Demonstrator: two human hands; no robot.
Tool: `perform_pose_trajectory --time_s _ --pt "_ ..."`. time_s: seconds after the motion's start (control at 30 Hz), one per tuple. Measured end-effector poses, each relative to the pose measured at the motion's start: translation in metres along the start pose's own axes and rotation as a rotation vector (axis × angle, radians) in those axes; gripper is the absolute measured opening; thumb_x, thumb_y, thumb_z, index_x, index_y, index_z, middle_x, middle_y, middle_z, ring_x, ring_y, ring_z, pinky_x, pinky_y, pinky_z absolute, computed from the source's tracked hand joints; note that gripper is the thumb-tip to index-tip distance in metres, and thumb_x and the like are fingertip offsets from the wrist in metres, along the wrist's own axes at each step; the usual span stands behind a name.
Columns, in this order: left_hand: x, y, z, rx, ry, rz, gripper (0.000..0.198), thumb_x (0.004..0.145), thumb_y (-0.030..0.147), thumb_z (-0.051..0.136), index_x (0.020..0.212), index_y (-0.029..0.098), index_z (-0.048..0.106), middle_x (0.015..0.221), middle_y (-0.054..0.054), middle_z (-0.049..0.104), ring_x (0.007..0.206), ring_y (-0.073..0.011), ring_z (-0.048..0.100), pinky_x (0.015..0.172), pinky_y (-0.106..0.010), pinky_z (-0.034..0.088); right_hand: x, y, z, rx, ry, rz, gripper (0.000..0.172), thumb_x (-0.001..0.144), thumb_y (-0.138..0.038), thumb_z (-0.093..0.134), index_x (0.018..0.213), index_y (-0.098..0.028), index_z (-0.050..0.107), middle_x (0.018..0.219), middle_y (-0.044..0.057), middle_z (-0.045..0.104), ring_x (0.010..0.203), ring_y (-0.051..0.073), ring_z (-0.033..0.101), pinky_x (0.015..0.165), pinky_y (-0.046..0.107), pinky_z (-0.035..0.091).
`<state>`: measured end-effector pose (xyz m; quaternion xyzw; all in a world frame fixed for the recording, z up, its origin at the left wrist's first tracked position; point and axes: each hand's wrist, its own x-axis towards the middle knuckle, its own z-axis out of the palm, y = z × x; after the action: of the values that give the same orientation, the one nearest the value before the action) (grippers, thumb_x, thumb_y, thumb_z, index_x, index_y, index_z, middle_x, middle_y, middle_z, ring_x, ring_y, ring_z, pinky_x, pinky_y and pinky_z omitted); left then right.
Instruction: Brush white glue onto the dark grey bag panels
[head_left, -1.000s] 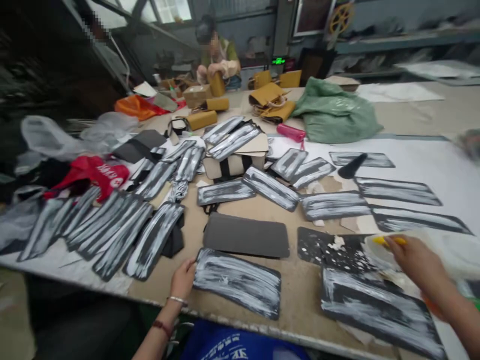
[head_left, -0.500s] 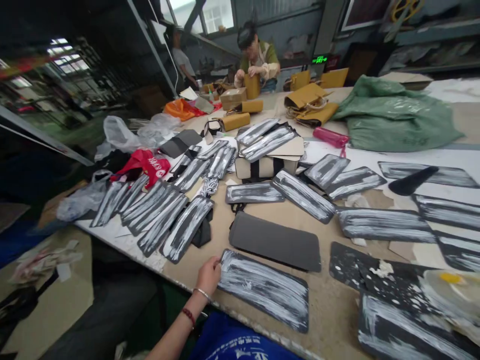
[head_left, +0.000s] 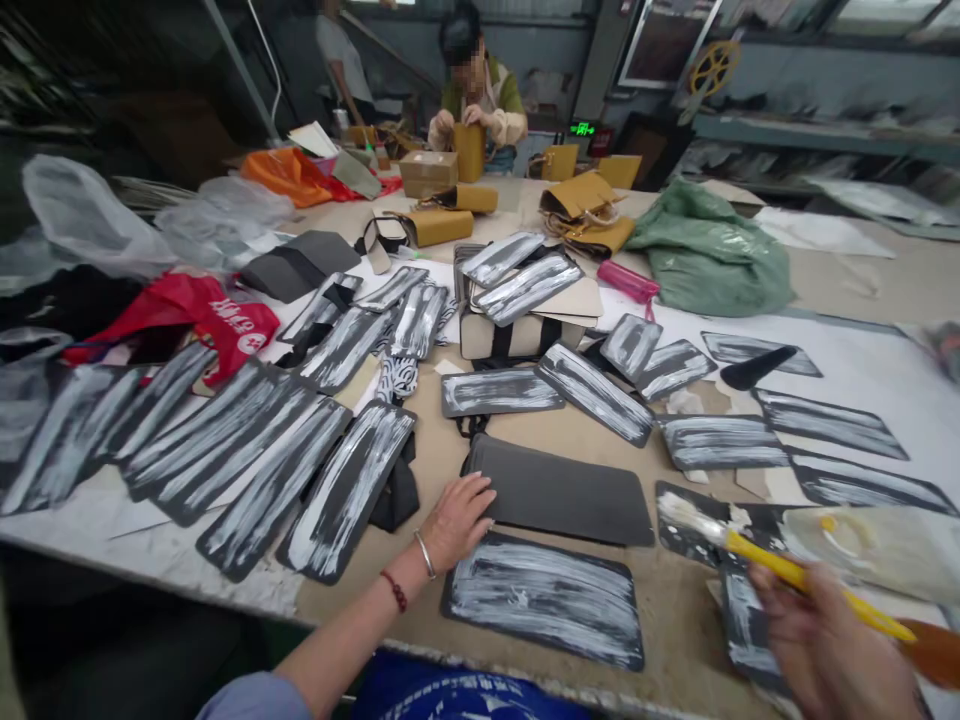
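Work table (head_left: 600,440) covered in glue-streaked dark panels, plain grey panel (head_left: 562,492) near the front edge, coated panel (head_left: 546,598) just in front of it, left hand (head_left: 459,520) flat, fingers spread on the grey panel's left end, right hand (head_left: 825,650) at the front right corner, blurred, closed around a yellow-handled brush (head_left: 780,568).

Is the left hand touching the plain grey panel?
Touching. Head view: left hand lies with its fingers on the near-left end of the plain grey panel.
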<state>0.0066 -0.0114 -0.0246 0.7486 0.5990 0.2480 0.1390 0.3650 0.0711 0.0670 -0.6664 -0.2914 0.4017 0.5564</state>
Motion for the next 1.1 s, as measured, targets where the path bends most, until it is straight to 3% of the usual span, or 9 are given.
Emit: perform_pose_trajectory --time_s 0.07,0.17,0.23,0.33,0.43,0.57,0.7,1.1 --pt "0.0 -0.008 -0.002 -0.012 -0.064 0.035 0.038 0.075 0.016 0.057 0.112 0.016 0.051 0.122 -0.013 0.05 0.119 -0.0271 0.04 0.097 -0.048 0.037 -0.031 0.012 0.049 0.145 -0.108 0.156 0.03 0.058 -0.041 0.073 0.073 -0.018 0.06 0.073 0.003 0.059 0.058 0.012 0.058 0.053 0.023 0.054" --pt "0.0 -0.016 -0.005 -0.028 -0.128 0.054 0.04 0.074 0.015 0.059 0.113 0.016 0.052 0.123 -0.013 0.05 0.12 -0.0269 0.04 0.097 -0.047 0.036 -0.072 0.026 0.117 0.191 -0.232 0.183 0.041 0.055 -0.044 0.075 0.076 -0.013 0.059 0.072 0.002 0.061 0.055 0.011 0.059 0.051 0.021 0.055" --pt "0.002 -0.019 -0.008 -0.038 -0.156 0.061 0.04 0.074 0.014 0.059 0.113 0.018 0.052 0.123 -0.012 0.051 0.119 -0.0258 0.04 0.097 -0.045 0.037 -0.089 0.032 0.151 0.193 -0.273 0.199 0.044 0.053 -0.046 0.076 0.075 -0.013 0.058 0.067 0.0 0.061 0.053 0.01 0.058 0.05 0.019 0.054" --pt "0.004 -0.023 -0.009 -0.044 -0.169 0.082 0.039 0.075 0.014 0.059 0.113 0.019 0.052 0.122 -0.01 0.052 0.118 -0.025 0.041 0.095 -0.043 0.039 -0.101 0.039 0.183 0.178 -0.305 0.24 0.047 0.051 -0.046 0.078 0.075 -0.012 0.058 0.061 -0.001 0.06 0.052 0.01 0.058 0.048 0.018 0.053" --pt "0.006 -0.027 -0.008 -0.05 -0.167 0.097 0.04 0.074 0.015 0.061 0.113 0.018 0.052 0.12 -0.01 0.053 0.117 -0.0255 0.043 0.094 -0.042 0.04 -0.102 0.045 0.198 0.156 -0.308 0.259 0.047 0.049 -0.046 0.079 0.074 -0.011 0.058 0.062 -0.001 0.061 0.051 0.011 0.058 0.047 0.018 0.053" --pt "0.006 -0.03 -0.007 -0.08 -0.158 0.093 0.041 0.072 0.015 0.063 0.111 0.018 0.053 0.12 -0.01 0.054 0.115 -0.0257 0.044 0.092 -0.042 0.042 -0.098 0.052 0.204 0.102 -0.26 0.236 0.048 0.047 -0.046 0.079 0.073 -0.011 0.058 0.063 -0.001 0.061 0.05 0.011 0.058 0.047 0.019 0.054" --pt "0.006 -0.031 -0.007 -0.1 -0.124 0.115 0.039 0.072 0.012 0.061 0.11 0.017 0.054 0.118 -0.01 0.055 0.113 -0.0254 0.046 0.091 -0.043 0.044 -0.086 0.055 0.194 0.032 -0.223 0.149 0.046 0.052 -0.047 0.077 0.075 -0.011 0.058 0.064 0.0 0.061 0.052 0.012 0.059 0.048 0.02 0.054" --pt "0.006 -0.036 -0.002 -0.05 -0.036 0.185 0.032 0.076 0.013 0.056 0.108 0.017 0.056 0.113 -0.01 0.057 0.109 -0.025 0.049 0.086 -0.042 0.05 -0.002 0.05 0.099 -0.131 0.083 -0.027 0.044 0.06 -0.05 0.068 0.077 -0.011 0.059 0.058 0.001 0.061 0.051 0.015 0.06 0.049 0.025 0.054"
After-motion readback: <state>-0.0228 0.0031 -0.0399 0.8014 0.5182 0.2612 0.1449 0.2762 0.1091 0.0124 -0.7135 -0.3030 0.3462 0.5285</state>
